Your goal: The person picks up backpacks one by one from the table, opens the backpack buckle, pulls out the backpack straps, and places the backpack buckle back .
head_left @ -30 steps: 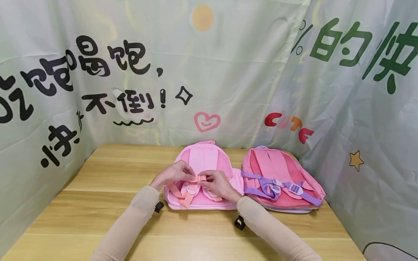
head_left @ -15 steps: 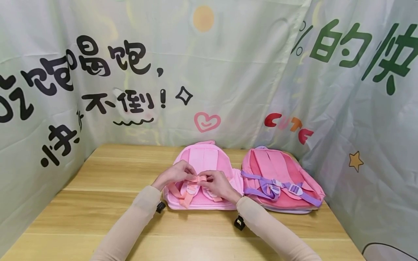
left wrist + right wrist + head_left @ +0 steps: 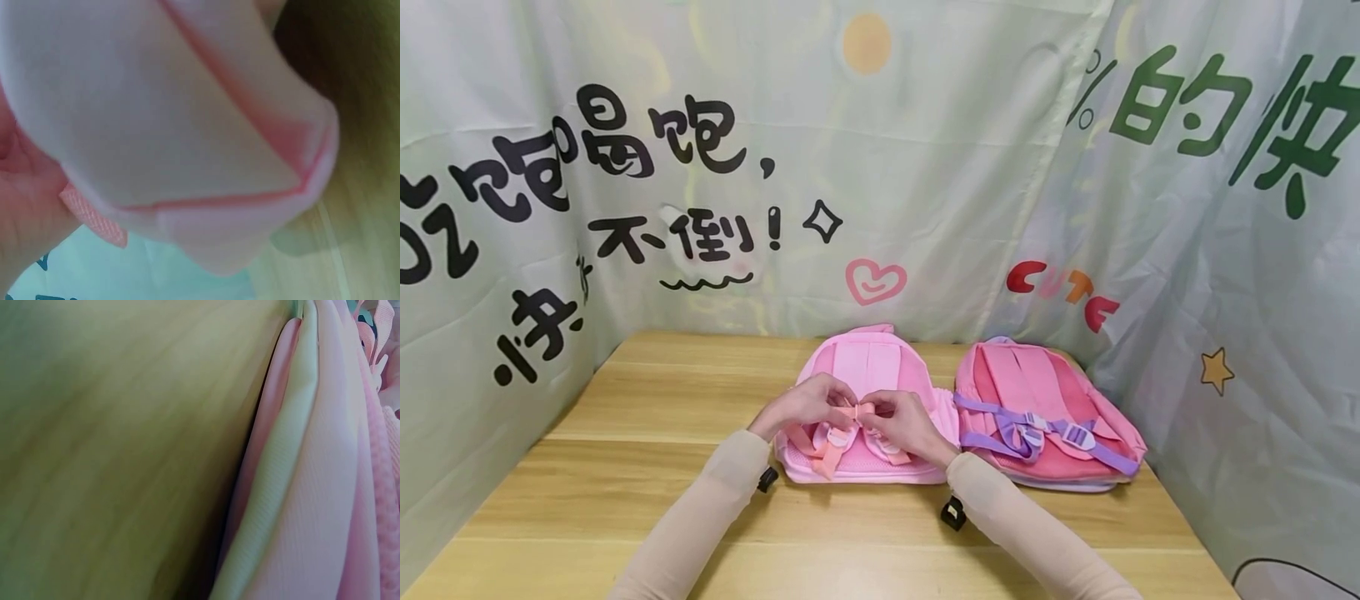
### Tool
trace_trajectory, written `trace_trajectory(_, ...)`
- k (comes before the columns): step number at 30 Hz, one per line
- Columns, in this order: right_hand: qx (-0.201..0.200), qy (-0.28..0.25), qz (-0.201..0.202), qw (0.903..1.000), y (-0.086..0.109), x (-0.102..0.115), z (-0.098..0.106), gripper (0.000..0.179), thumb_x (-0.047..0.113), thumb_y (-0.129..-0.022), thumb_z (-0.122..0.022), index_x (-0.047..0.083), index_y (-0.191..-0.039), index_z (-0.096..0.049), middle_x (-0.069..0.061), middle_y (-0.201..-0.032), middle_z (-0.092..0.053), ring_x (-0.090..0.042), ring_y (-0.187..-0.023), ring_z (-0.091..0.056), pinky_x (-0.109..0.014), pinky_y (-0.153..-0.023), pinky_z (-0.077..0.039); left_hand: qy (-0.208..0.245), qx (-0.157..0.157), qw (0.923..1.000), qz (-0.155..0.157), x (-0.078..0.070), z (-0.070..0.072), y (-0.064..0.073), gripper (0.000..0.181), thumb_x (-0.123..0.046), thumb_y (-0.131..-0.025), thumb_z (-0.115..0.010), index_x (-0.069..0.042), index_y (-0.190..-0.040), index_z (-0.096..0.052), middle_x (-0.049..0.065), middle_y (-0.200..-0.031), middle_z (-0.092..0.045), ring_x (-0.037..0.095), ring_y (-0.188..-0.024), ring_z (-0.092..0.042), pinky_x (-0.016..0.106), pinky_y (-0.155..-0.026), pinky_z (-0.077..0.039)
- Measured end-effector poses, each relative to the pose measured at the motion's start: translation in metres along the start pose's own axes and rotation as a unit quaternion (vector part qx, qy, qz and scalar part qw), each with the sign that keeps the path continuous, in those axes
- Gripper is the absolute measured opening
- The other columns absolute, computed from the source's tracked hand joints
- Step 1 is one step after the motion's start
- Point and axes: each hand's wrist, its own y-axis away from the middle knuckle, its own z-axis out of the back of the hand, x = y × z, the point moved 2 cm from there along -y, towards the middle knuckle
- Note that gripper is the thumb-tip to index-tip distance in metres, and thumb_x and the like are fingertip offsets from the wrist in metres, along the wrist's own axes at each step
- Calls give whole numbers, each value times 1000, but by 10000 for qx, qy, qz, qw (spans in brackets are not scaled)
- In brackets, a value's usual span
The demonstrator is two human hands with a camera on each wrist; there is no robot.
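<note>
A light pink backpack (image 3: pixel 868 358) lies with its shoulder-strap side up, and both hands work over its lower half. Between them runs a coral webbing strap (image 3: pixel 865 410) with a small buckle. My left hand (image 3: pixel 808 402) pinches the strap on the buckle's left, while my right hand (image 3: pixel 908 423) pinches it on the right. Lower down, more coral straps (image 3: pixel 829 460) pass through pale adjusters. The left wrist view shows pink fabric close up, part of the left hand (image 3: pixel 28 200) and a strap piece (image 3: pixel 94 215). In the right wrist view, the bag's side (image 3: pixel 325 487) covers most of the hand.
A second, darker pink backpack (image 3: pixel 1022 375) with purple straps (image 3: pixel 992 446) lies right beside the first. Both rest on a wooden table (image 3: pixel 850 542). A printed curtain (image 3: pixel 940 192) stands behind the table and along both sides.
My left hand has shifted slightly right, bringing its fingertips nearer to the buckle and the right hand. The right hand and both backpacks stay nearly in place.
</note>
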Motion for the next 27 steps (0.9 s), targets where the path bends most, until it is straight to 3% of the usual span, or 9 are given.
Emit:
trace_trajectory(6,-5,-81,-51,10000,1,1,2,14,17,-88,-73,15,-101,-74,0,-91,-76,-6,-83,-69,-19,-71,-54,-470,-214,9986,-72,-5,-6,-1,21,-10,-78,-80,-11,-98,-73,-2,-82,-71,10,-75,-61,25,-71,-50)
trace_trajectory(12,123,-340,-119,9993,1,1,4,13,24,-91,-70,15,-101,-71,-1,-90,-75,-9,-83,-70,-21,-67,-55,-876,-496,9947,-212,-5,-10,-3,15,-10,-79,-74,-12,-94,-74,-5,-79,-70,7,-71,-61,23,-67,-51)
trace_trajectory(19,261,-718,-358,9964,2,0,5,15,22,-93,-68,13,-103,-67,-5,-85,-74,-14,-82,-70,-23,-66,-54,-964,-620,9933,-137,-4,-11,-4,12,-13,-79,-77,-15,-91,-75,-7,-76,-71,6,-69,-61,23,-64,-51)
trace_trajectory(27,194,-184,-124,9996,0,0,3,20,30,-91,-70,16,-105,-71,2,-96,-74,-9,-91,-68,-23,-80,-54,-1003,-666,9925,-233,-4,-11,-3,8,-10,-81,-73,-16,-87,-75,-5,-74,-71,7,-65,-62,25,-60,-52)
